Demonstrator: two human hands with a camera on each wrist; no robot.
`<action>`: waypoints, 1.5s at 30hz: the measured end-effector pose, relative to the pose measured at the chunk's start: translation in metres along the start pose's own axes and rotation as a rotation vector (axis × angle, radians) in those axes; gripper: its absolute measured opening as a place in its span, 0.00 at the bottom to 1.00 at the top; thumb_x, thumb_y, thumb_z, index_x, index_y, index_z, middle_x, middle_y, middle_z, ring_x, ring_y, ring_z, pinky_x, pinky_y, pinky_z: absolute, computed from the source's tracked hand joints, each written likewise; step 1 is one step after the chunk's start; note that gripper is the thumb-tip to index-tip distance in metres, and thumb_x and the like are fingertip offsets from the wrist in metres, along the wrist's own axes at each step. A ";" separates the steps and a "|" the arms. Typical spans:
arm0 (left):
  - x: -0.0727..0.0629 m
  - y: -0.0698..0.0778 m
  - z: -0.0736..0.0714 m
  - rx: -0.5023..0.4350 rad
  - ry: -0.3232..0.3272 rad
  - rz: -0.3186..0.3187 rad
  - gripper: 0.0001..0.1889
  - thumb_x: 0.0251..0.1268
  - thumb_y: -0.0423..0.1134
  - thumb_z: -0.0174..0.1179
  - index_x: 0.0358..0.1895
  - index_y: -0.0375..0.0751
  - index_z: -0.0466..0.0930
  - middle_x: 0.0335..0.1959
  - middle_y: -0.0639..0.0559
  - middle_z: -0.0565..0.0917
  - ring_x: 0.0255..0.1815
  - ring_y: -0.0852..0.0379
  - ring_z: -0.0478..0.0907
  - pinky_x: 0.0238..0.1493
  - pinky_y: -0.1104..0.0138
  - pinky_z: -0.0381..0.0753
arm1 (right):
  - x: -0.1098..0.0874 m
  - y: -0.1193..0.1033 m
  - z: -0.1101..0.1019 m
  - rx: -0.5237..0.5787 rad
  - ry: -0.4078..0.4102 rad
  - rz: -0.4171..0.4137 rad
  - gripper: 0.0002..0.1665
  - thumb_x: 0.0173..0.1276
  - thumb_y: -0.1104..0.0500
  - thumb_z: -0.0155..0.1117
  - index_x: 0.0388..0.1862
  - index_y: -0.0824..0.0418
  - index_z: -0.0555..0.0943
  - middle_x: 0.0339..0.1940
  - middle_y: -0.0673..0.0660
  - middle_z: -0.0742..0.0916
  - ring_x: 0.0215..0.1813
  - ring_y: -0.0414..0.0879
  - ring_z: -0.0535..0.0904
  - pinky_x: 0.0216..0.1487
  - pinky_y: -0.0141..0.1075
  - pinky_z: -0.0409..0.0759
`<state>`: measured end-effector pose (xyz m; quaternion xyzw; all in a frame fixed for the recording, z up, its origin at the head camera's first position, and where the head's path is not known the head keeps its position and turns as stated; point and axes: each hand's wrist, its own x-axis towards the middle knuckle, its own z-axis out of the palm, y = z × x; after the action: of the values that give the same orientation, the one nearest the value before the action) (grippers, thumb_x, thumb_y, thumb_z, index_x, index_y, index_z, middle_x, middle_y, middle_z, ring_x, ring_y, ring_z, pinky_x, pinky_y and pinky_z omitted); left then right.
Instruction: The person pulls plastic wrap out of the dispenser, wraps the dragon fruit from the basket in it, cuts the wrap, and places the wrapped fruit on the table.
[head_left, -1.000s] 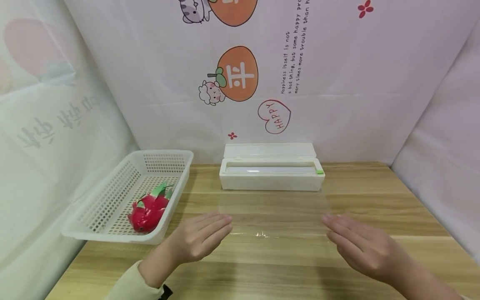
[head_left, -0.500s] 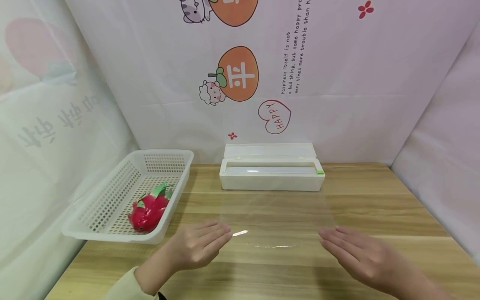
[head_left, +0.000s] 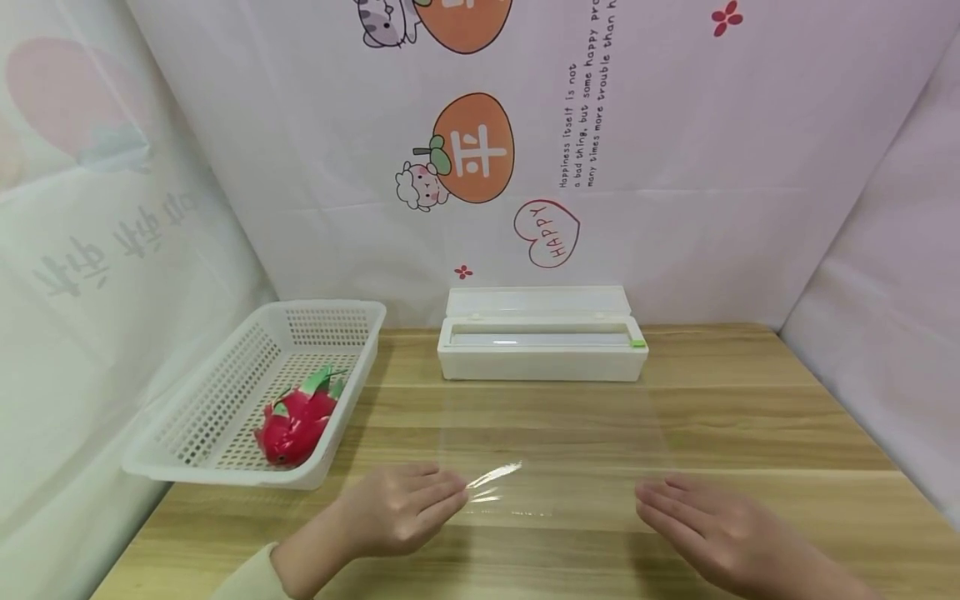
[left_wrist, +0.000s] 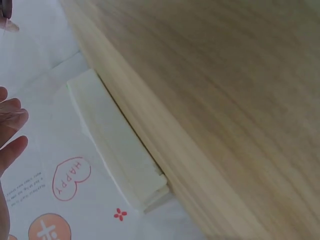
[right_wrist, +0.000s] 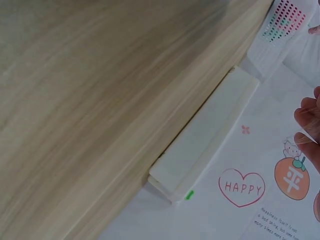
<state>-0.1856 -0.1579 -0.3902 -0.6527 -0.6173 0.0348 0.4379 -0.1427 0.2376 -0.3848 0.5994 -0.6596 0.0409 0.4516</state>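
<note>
A sheet of clear cling film [head_left: 501, 473] stretches over the wooden table from a white cling film dispenser [head_left: 543, 364], whose lid stands up at the back. My left hand [head_left: 405, 510] pinches the left corner of the film's near edge, where bright glare shows. Opposite it, my right hand [head_left: 720, 533] pinches the right corner. The left wrist view shows film bunched at the fingers [left_wrist: 12, 117] of the left hand. At the edge of the right wrist view, the right hand's fingers [right_wrist: 309, 120] also have film at their tips.
On the left stands a white perforated basket [head_left: 375, 360] with a red dragon fruit [head_left: 294, 429] in it, green-tipped and shiny. A green slider [head_left: 638, 343] sits at the dispenser's right end. Printed white cloth [head_left: 675, 233] walls in the wooden table [head_left: 750, 392].
Both hands have drawn back toward the person, the film's near edge coming with them, so more film spans from the dispenser. The dispenser and basket have stayed put.
</note>
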 end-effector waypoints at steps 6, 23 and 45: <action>-0.003 0.008 0.002 -0.018 -0.092 0.036 0.17 0.74 0.32 0.43 0.43 0.38 0.85 0.40 0.49 0.87 0.42 0.60 0.85 0.46 0.67 0.81 | -0.013 -0.005 0.007 0.009 -0.045 0.013 0.20 0.80 0.66 0.39 0.47 0.71 0.81 0.40 0.63 0.87 0.54 0.48 0.81 0.48 0.35 0.81; -0.012 0.025 0.010 -0.043 -0.277 0.005 0.21 0.76 0.28 0.35 0.45 0.40 0.84 0.42 0.50 0.87 0.42 0.61 0.84 0.43 0.71 0.82 | -0.036 -0.018 0.017 0.019 -0.290 0.079 0.27 0.82 0.50 0.37 0.45 0.66 0.80 0.43 0.57 0.88 0.43 0.46 0.85 0.44 0.32 0.82; -0.011 0.033 0.011 0.010 -0.494 0.056 0.13 0.66 0.40 0.53 0.47 0.48 0.84 0.44 0.57 0.86 0.44 0.66 0.83 0.46 0.72 0.80 | -0.040 -0.025 0.030 0.050 -0.373 0.108 0.30 0.83 0.57 0.26 0.45 0.62 0.81 0.41 0.55 0.88 0.40 0.44 0.86 0.35 0.31 0.82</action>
<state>-0.1692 -0.1563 -0.4228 -0.6390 -0.6870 0.2085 0.2760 -0.1437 0.2436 -0.4403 0.5715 -0.7618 -0.0302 0.3036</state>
